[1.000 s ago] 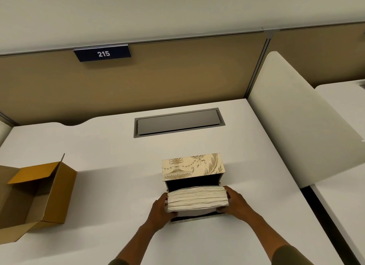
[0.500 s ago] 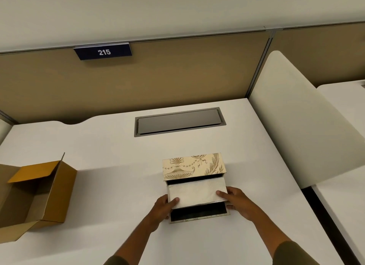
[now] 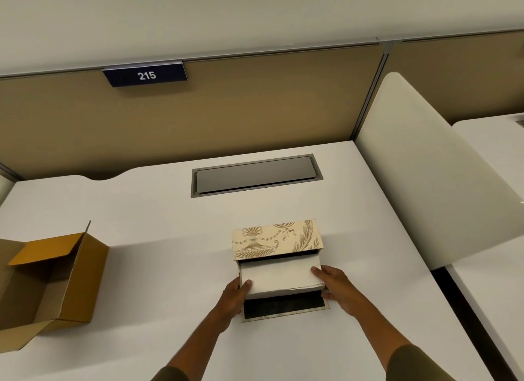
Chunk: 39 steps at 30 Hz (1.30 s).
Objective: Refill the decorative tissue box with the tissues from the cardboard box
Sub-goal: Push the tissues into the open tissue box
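The decorative tissue box point(image 3: 276, 238), cream with a gold urn pattern, lies open on the white desk, its dark-lined flap point(image 3: 283, 307) folded down toward me. A white stack of tissues point(image 3: 279, 277) sits partly inside the box opening. My left hand point(image 3: 236, 292) grips the stack's left end, thumb on top. My right hand point(image 3: 336, 284) grips its right end, fingers on top. The brown cardboard box point(image 3: 54, 284) stands open at the left with its flaps up; no tissues are visible inside it.
A grey cable hatch point(image 3: 255, 173) is set into the desk point(image 3: 141, 216) behind the tissue box. A tan partition with a "215" sign point(image 3: 146, 74) runs along the back. A cream divider panel point(image 3: 431, 170) stands at the right, with another desk beyond.
The tissue stack has gone from standing edge-on above the flap to lying flat and sliding into the decorative box. Both hands moved forward with it.
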Available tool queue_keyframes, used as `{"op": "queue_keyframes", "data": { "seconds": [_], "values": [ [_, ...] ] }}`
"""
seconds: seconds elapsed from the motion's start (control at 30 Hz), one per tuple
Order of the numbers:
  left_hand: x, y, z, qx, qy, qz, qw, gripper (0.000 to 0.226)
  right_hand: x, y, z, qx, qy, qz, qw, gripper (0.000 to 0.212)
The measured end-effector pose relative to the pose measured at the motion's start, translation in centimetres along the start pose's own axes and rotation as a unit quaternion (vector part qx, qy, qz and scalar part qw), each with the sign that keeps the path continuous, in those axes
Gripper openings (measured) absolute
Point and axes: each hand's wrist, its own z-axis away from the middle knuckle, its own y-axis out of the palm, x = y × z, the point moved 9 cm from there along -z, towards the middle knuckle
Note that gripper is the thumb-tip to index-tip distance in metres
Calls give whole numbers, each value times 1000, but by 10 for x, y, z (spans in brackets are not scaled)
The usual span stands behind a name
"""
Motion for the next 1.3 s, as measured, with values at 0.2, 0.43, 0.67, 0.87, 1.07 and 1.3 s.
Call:
{"op": "queue_keyframes", "data": {
  "seconds": [0.2, 0.43, 0.67, 0.87, 1.07, 1.3],
  "values": [
    [0, 1, 2, 5, -3, 0, 1000, 43, 5, 1, 1, -7, -41, 12, 999, 32],
    [-9, 2, 3, -1, 5, -27, 1000, 44, 10, 4, 1, -29, -27, 19, 999, 24],
    [-14, 1, 5, -12, 33, -37, 999, 41, 9, 5, 3, -38, -19, 22, 999, 23],
    [-13, 1, 6, -18, 29, -32, 999, 42, 13, 5, 1, -57, -36, 65, 996, 24],
    [-16, 0, 5, -33, 23, -30, 999, 41, 14, 4, 2, -60, -42, 91, 993, 32],
    [-9, -19, 7, -57, -9, 8, 998, 59, 17, -17, 2, -58, -36, 22, 997, 53]
  ]
}}
